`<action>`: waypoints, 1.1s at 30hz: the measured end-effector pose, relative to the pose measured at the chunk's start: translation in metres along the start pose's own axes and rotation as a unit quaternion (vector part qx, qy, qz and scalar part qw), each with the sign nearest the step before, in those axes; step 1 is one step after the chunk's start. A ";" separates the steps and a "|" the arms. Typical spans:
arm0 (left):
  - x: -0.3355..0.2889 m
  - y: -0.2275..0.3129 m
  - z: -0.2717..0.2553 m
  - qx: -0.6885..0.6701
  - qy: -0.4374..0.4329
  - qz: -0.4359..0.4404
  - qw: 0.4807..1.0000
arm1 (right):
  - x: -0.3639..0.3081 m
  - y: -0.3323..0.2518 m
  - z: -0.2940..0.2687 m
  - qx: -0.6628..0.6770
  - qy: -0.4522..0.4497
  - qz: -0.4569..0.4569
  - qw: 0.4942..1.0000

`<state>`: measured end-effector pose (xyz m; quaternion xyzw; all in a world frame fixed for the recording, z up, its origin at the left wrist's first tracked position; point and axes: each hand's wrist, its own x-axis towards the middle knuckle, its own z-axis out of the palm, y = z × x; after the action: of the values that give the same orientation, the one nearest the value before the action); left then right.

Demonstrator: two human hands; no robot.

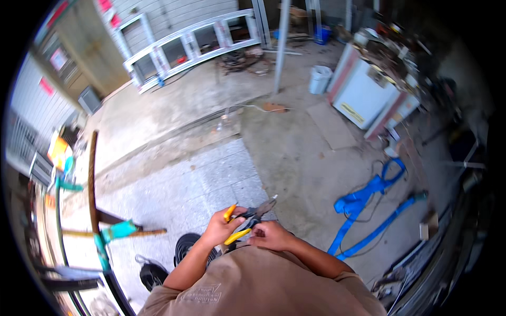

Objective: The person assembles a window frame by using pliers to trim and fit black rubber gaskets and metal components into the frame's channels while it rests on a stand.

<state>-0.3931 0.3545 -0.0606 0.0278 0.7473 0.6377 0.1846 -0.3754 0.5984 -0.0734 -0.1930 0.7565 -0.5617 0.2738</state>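
Observation:
In front of my waist, a pair of pliers (265, 207) with yellow handles points up and to the right, its handles spread apart. My left hand (224, 227) is closed around the handle side. Close against the pliers on the right, my right hand (271, 235) has its fingers curled in. Something dark shows between the two hands, but I cannot make out what the right fingers hold. A small pale spot shows at the jaw tips, too small to name.
Blue flat hose (358, 203) lies on the concrete at right. Beyond it stands a white cabinet (365, 95) heaped with clutter, beside a pale bin (319, 80). A metal post (282, 47) and white window frames (192, 45) stand ahead. A taped wooden pole (93, 179) rises at left.

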 end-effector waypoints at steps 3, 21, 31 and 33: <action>-0.023 -0.007 -0.008 -0.013 0.048 0.005 0.999 | 0.016 0.006 0.014 0.047 -0.042 0.041 0.997; -0.251 -0.033 -0.002 -0.012 0.540 -0.053 0.840 | 0.134 -0.085 0.172 -0.019 -0.527 -0.136 0.838; -0.316 -0.056 -0.046 -0.021 0.607 -0.027 0.794 | 0.132 -0.119 0.269 -0.019 -0.532 -0.097 0.841; -0.330 -0.057 -0.061 0.003 0.605 -0.015 0.796 | 0.128 -0.126 0.287 -0.024 -0.509 -0.095 0.855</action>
<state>-0.0936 0.1949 -0.0288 -0.3746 0.7090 0.5193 -0.2954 -0.2958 0.2714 -0.0414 -0.5298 0.5027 -0.3898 0.5610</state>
